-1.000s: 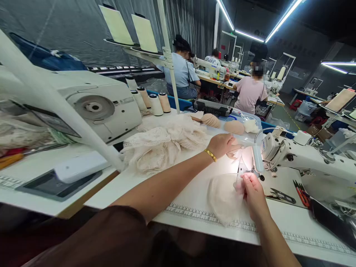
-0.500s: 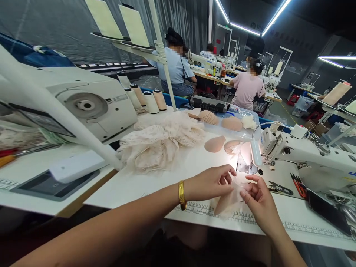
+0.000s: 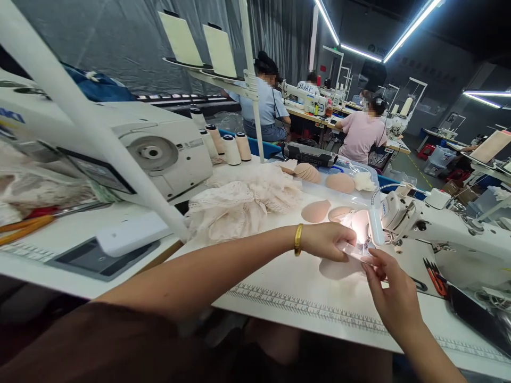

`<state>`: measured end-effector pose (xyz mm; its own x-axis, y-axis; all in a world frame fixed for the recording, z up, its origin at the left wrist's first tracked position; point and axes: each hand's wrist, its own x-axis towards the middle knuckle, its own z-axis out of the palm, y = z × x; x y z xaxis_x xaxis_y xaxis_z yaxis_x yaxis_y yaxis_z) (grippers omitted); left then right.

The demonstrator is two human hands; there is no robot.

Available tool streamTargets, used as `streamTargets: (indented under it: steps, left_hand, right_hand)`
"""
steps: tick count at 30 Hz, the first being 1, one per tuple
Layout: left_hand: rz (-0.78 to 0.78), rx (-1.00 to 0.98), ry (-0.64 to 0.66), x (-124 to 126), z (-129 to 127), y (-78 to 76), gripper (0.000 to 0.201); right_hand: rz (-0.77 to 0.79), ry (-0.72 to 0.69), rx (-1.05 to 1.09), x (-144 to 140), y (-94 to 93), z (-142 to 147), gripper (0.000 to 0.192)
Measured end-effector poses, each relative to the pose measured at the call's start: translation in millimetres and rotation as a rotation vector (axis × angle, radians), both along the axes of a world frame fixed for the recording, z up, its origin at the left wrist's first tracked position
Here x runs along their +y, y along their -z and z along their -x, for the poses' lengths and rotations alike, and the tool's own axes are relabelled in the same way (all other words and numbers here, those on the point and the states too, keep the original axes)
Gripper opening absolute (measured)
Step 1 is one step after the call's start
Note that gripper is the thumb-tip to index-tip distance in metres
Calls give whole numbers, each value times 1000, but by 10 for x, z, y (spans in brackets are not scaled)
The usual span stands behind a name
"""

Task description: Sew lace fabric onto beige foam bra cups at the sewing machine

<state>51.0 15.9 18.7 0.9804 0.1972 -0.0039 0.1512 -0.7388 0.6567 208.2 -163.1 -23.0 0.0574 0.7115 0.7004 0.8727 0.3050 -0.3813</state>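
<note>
A thin, sheer pale-pink fabric piece [image 3: 353, 252] is stretched between my two hands, just in front of the lit needle area of the sewing machine [image 3: 411, 213]. My left hand [image 3: 329, 242], with a gold bracelet at the wrist, pinches the fabric's left end. At the other end, the thumb and fingers of my right hand [image 3: 393, 279] are closed on it. Behind the fabric lie a beige moulded cup [image 3: 316, 211] and a second cup [image 3: 338, 214]. Another pale cup [image 3: 360, 226] rests by the needle, partly covered by the machine lamp.
A heap of cream lace [image 3: 243, 205] lies left of the cups. A printed ruler [image 3: 307, 308] runs along the table's front edge. Red-handled snips [image 3: 435, 276] and a black phone [image 3: 475, 314] lie at right. Thread cones [image 3: 231, 150] stand behind; co-workers sit further back.
Both hands have moved away from the table's front edge toward the needle, carrying the fabric. It hung loose before; now it is drawn out between my fingers. The view has shifted slightly.
</note>
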Motion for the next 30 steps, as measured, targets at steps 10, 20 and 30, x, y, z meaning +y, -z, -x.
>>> streamTargets:
  steps: [10,20,30]
  left_hand:
    - [-898,-297,168,-208,130,449,21]
    - [-867,-200,-190,118,-226,667,24]
    - [-907,-326,-8,-177,-284,807,18]
  right_hand:
    - [-56,-210,-608,429,425,-486,25]
    - [225,-274,-471,404,587,-748,33]
    - [279,-200,-442,319,478,-732,35]
